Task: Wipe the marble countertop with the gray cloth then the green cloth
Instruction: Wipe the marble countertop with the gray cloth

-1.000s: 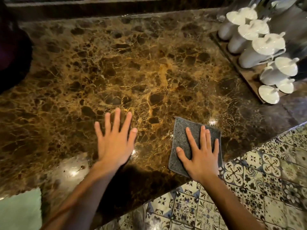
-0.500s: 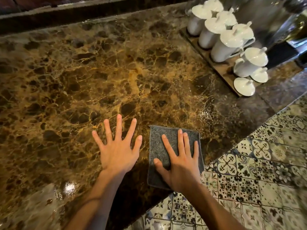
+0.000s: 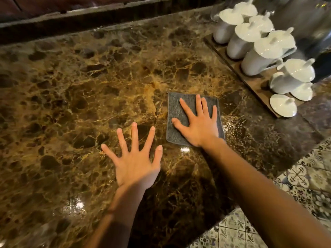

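Farther onto the countertop [image 3: 75, 90] went the gray cloth [image 3: 174, 111], right hand [image 3: 198, 124] flat on it — left hand [image 3: 136, 161] splayed bare nearby; white lidded pots [image 3: 259, 51] stood far right.

Kitchen or café counter — brown marble countertop [image 3: 89, 86], lidded white jars [image 3: 259, 51] on wooden tray [image 3: 250, 83], patterned floor tiles [image 3: 304, 185]

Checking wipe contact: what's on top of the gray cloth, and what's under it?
The right hand lies flat on the gray cloth, fingers spread. The cloth lies on the marble countertop; the marble directly beneath is covered, so its state is unseen.
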Demonstrator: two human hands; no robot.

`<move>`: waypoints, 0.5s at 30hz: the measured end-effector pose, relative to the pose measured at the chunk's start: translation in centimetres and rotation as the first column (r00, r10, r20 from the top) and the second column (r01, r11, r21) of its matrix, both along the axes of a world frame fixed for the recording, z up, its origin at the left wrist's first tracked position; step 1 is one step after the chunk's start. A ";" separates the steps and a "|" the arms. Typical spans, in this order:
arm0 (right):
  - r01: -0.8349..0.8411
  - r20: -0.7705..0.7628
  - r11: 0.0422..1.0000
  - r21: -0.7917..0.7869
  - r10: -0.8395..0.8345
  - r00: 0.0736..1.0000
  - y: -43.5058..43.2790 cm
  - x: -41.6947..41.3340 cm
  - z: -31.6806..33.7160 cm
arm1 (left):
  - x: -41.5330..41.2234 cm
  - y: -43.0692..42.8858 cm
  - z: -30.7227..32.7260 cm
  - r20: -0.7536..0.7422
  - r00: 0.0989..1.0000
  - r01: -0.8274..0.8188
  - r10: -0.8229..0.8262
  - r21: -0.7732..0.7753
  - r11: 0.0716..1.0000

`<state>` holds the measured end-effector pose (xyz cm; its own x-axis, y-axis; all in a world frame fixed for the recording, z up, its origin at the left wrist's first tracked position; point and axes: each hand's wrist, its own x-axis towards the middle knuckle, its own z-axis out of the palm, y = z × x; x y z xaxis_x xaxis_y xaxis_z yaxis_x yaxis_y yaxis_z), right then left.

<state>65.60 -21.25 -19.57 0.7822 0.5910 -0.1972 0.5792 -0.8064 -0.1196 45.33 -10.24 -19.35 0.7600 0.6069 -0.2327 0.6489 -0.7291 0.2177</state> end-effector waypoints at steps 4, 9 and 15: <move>-0.052 0.002 0.999 -0.004 0.052 0.999 3.1 4.8 -0.1 | 0.3 0.0 0.2 -0.025 1.000 -0.006 0.006 0.006 1.000; -0.114 -0.001 0.993 0.006 0.114 0.993 5.8 8.8 0.3 | 0.2 0.0 0.3 -0.004 1.000 -0.004 0.004 0.009 1.000; -0.103 0.007 0.995 0.017 0.103 0.995 5.4 8.6 0.1 | 0.1 -0.1 0.0 0.017 1.000 0.001 -0.002 0.018 1.000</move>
<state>74.24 -15.83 -19.47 0.7183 0.6716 -0.1818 0.6596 -0.7404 -0.1290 45.43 -10.31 -19.35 0.7647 0.6098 -0.2085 0.6441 -0.7339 0.2156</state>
